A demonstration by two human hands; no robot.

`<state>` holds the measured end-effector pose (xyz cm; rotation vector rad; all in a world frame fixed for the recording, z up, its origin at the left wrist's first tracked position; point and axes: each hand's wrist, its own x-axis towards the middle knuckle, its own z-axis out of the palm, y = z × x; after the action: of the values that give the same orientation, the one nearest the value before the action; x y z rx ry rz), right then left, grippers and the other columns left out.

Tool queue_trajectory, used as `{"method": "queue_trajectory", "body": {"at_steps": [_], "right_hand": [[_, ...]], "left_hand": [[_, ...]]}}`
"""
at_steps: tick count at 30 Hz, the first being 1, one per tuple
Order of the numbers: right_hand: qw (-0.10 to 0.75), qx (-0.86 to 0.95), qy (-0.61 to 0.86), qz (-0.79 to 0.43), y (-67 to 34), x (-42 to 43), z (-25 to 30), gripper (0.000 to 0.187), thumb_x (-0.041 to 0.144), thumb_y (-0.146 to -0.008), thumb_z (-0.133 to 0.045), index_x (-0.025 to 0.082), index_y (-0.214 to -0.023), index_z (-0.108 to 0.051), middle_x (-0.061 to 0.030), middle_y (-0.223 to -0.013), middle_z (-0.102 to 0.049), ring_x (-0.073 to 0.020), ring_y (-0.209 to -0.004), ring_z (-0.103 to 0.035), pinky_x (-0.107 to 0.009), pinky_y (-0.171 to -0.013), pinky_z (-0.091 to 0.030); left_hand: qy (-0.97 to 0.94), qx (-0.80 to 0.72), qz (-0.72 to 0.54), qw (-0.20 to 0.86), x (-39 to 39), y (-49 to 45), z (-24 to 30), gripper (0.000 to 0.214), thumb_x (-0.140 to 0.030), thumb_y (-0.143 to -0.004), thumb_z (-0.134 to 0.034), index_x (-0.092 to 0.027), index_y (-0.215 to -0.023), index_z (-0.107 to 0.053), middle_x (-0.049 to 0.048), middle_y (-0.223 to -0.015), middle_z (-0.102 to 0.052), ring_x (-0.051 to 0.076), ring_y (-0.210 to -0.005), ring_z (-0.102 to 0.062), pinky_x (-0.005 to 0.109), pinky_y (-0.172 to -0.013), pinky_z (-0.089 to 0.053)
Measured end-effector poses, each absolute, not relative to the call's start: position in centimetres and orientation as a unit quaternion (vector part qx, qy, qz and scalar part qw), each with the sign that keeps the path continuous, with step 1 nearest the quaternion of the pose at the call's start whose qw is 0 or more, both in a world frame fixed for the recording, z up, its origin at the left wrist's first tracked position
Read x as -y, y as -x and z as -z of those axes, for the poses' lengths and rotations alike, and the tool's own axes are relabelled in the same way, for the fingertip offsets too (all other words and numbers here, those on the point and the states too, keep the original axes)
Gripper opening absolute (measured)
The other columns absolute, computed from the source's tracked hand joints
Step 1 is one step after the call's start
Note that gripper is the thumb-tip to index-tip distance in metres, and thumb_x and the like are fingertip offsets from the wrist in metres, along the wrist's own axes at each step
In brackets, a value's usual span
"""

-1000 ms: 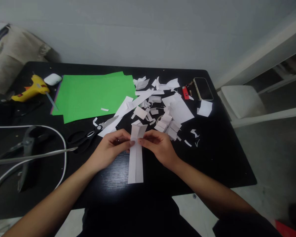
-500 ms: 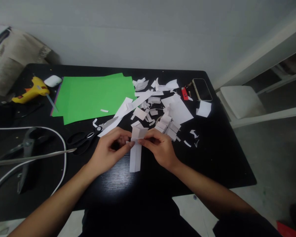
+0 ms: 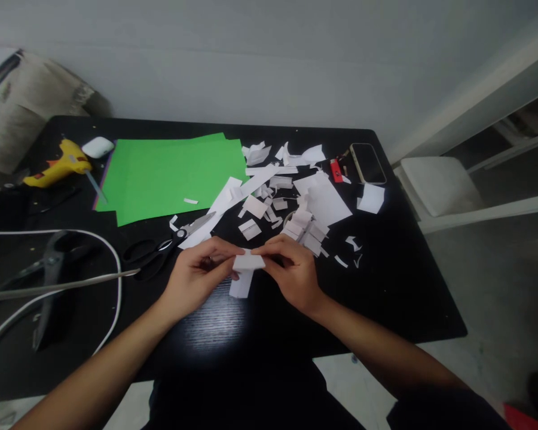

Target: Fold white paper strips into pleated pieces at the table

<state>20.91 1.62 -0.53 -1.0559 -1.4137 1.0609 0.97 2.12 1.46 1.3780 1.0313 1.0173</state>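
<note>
Both my hands pinch one folded white paper strip (image 3: 246,269) just above the black table (image 3: 385,286). My left hand (image 3: 197,276) grips its left side with thumb and fingers closed. On the strip's right side my right hand (image 3: 291,269) pinches it the same way. The strip's top is folded over toward me and a short end hangs down below my fingers. Black-handled scissors (image 3: 161,248) lie just left of my left hand. A pile of white paper scraps (image 3: 296,203) lies beyond my hands.
Green paper sheets (image 3: 170,173) cover the table's back left. A yellow glue gun (image 3: 58,167) and a white case (image 3: 97,147) sit at the far left. Pliers (image 3: 49,263) and a white cable (image 3: 112,263) lie on the left. A phone (image 3: 367,162) and a red lighter (image 3: 337,169) are at the back right.
The long strip, which hung down flat from my fingers, has been folded up bit by bit and is now much shorter. My hands stayed in nearly the same place.
</note>
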Motion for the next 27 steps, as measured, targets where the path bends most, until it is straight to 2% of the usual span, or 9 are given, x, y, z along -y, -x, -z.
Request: {"method": "queue_trajectory", "body": {"at_steps": [4,10,18,27], "right_hand": [[0.514,0.581,0.445,-0.447,-20.89,-1.23,0.23,0.011,0.021,-0.087,-0.079,0.027,-0.096,-0.081,-0.0011,-0.086,-0.074,-0.0156,-0.077,-0.069,-0.032,-0.074,-0.059],[0.486,0.490,0.434,-0.580,-20.77,-0.97,-0.28,0.017,0.032,-0.078,-0.088,0.028,-0.094,-0.081,-0.0008,-0.085,-0.080,-0.0183,-0.075,-0.076,-0.033,-0.069,-0.066],[0.488,0.486,0.421,-0.590,-20.99,-1.15,-0.02,0.017,0.034,-0.076,-0.089,0.028,-0.091,-0.082,-0.0012,-0.092,-0.082,-0.0195,-0.084,-0.078,-0.036,-0.081,-0.067],[0.501,0.533,0.415,-0.540,-21.18,-1.18,0.17,0.007,0.027,-0.083,-0.084,0.029,-0.090,-0.082,-0.0007,-0.090,-0.080,-0.0179,-0.083,-0.076,-0.034,-0.080,-0.065]], "left_hand": [[-0.626,-0.454,-0.439,0.457,-1.99,-0.60,-1.24,0.007,-0.016,-0.088,-0.072,-0.019,-0.092,-0.078,0.0027,-0.080,-0.079,0.012,-0.064,-0.071,0.020,-0.058,-0.057],[-0.668,-0.446,-0.445,0.396,-1.83,-0.29,-0.75,0.011,-0.015,-0.088,-0.072,-0.020,-0.094,-0.078,0.0029,-0.085,-0.079,0.014,-0.071,-0.072,0.022,-0.063,-0.058],[-0.659,-0.449,-0.440,0.412,-1.66,-0.44,-1.01,0.009,-0.016,-0.087,-0.072,-0.020,-0.095,-0.076,0.0037,-0.087,-0.080,0.015,-0.073,-0.075,0.024,-0.067,-0.061],[-0.660,-0.423,-0.450,0.428,-1.70,-0.66,-1.32,0.014,-0.013,-0.087,-0.073,-0.020,-0.099,-0.074,0.0029,-0.089,-0.080,0.014,-0.077,-0.076,0.023,-0.071,-0.062]]}}
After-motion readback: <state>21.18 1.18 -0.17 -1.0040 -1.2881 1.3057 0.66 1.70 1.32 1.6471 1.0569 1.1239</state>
